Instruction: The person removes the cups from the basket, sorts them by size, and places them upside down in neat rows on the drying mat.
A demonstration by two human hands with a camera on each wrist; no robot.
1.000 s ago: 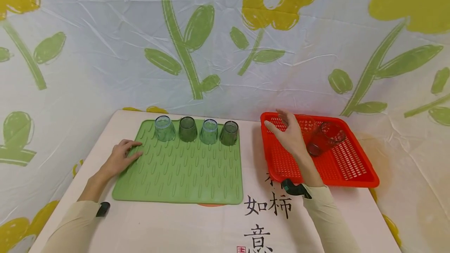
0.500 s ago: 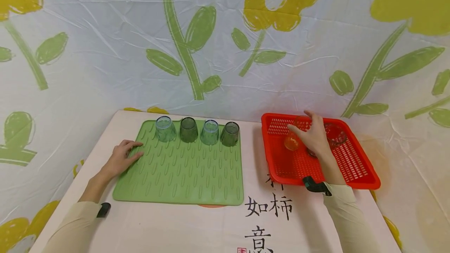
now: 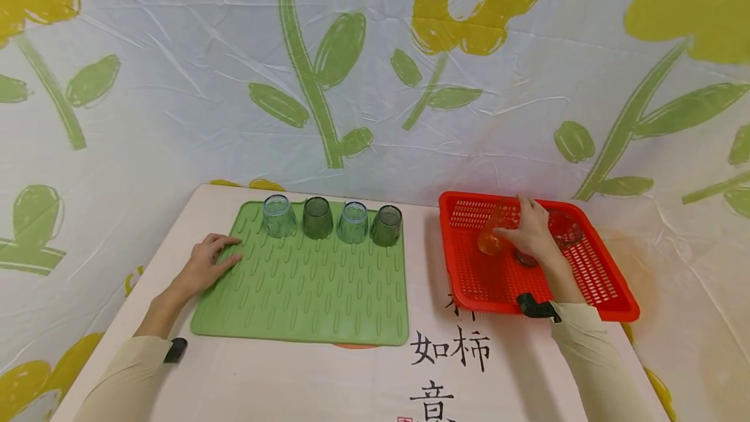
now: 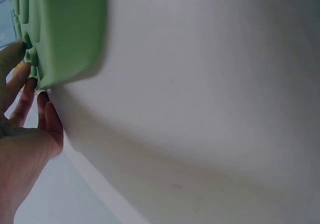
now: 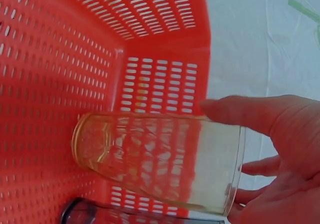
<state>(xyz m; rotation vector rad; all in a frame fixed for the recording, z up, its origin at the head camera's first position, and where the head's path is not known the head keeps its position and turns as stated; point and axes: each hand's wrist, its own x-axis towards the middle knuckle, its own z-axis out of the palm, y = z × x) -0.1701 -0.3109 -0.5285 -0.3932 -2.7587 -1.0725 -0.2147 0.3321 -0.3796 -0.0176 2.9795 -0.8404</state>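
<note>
So, right hand (image 3: 532, 232) pinching an amber glass (image 5: 150, 156) in the red basket (image 3: 476, 285), left hand (image 3: 202, 267) loosely spread, at the edge of a green mat (image 3: 316, 292).

My left fingers (image 4: 12, 56) are slightly spread; my right arm (image 3: 586, 340) stretches forward, thumb (image 5: 245, 111) set opposite my bent right fingers (image 5: 262, 167).

A pale table (image 3: 281, 379) carries a green mat (image 3: 310, 292) and red basket (image 3: 476, 286).

head view bright, even — left wrist dimmer, soft shadows
</note>
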